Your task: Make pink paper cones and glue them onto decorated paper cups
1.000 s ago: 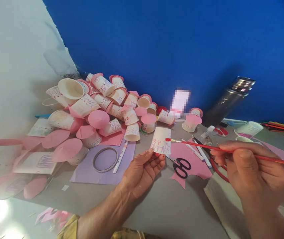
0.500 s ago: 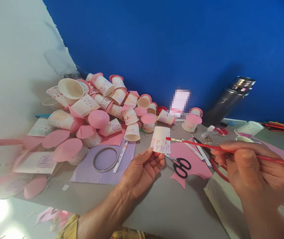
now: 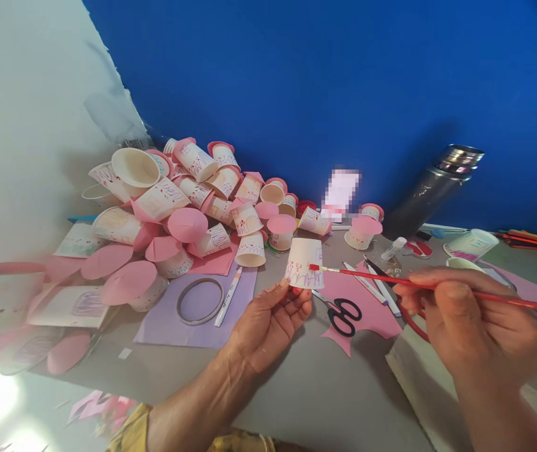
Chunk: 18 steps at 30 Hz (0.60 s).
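Observation:
My left hand grips a white paper cup by its rim, with the cup held upside down above the table. Purple scribbled lines and small red marks run round the lower part of the cup. In my right hand is a thin red paintbrush, pinched between thumb and fingers and pointing left. Its red-coated tip is at the cup's side, over the marks. Just right of the cup, black-handled scissors lie on a piece of pink paper.
Decorated paper cups with pink paper pieces are heaped at the left. A tape roll and a marker rest on lilac paper. A dark flask stands at the back right, near a blue wall.
The brush tip has shifted slightly left and down across the cup's side, and my right hand has moved a little with it. My left hand and the cup stay nearly in place.

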### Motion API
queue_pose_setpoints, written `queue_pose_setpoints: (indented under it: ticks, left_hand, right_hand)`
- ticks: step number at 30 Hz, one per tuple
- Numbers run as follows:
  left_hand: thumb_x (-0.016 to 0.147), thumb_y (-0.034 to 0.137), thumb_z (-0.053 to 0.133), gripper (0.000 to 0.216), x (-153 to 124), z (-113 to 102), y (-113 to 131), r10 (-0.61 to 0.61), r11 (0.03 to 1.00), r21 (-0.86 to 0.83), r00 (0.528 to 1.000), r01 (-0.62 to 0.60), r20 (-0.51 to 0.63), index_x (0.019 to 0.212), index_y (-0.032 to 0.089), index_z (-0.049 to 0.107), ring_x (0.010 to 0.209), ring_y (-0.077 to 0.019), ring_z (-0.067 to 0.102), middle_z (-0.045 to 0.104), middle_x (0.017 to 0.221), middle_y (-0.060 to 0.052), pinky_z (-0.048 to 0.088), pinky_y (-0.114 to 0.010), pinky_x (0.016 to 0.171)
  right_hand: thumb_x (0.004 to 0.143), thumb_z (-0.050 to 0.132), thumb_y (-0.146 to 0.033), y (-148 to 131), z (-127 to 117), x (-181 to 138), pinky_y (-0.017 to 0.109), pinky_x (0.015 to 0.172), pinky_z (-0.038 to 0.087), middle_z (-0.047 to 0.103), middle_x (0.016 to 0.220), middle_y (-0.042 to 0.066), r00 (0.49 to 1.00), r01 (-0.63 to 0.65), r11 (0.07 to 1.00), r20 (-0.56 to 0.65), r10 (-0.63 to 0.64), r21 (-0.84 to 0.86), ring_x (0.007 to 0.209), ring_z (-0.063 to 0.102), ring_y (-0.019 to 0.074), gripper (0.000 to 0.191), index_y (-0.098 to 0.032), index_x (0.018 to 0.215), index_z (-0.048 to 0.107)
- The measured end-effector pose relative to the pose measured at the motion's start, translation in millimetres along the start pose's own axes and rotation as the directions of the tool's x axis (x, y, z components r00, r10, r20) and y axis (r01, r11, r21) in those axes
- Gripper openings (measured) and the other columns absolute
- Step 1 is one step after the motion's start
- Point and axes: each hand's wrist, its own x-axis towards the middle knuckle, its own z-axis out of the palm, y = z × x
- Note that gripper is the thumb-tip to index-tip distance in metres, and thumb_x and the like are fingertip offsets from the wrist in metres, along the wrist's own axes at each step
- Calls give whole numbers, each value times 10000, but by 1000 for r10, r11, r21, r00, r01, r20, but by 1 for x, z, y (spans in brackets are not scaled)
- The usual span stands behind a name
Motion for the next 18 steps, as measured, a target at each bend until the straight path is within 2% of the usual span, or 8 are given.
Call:
queue_pose_setpoints:
  ticks: [2, 8, 14, 18]
  left_hand:
    - [976, 113, 539, 209, 0, 0, 0, 3, 1000, 3, 1000, -3, 7, 807, 70, 654, 705, -168, 718, 691, 766, -109, 626, -291, 688]
    - [979, 115, 537, 217, 0, 0, 0, -1, 1000, 9, 1000, 1, 18, 804, 63, 653, 699, -160, 720, 692, 758, -103, 623, -277, 684]
    - [978, 113, 536, 202, 0, -1, 0, 1, 1000, 18, 999, -1, 34, 826, 57, 656, 700, -167, 724, 694, 773, -110, 627, -288, 682]
    - [971, 108, 544, 196, 1, -2, -1, 4, 1000, 22, 999, -5, 39, 816, 56, 652, 699, -170, 723, 689, 765, -111, 628, -288, 684]
  right_hand:
    - [929, 628, -224, 0, 0, 0, 332, 444, 487, 691, 678, 6, 1000, 4, 1000, 7, -4, -14, 531, 641, 181, 164, -216, 858, 775]
    - [918, 637, -228, -1, 1, 2, 326, 435, 455, 686, 659, 8, 994, 81, 997, -68, -81, -2, 502, 622, 181, 163, -218, 829, 774]
    - [943, 629, -264, 2, -1, -1, 342, 464, 489, 697, 691, 15, 1000, -25, 1000, 17, 25, -5, 549, 644, 190, 173, -209, 857, 769]
    - [947, 622, -271, 1, 1, 0, 349, 447, 469, 680, 695, 18, 999, -9, 998, -49, 12, 56, 541, 618, 194, 175, -233, 853, 764]
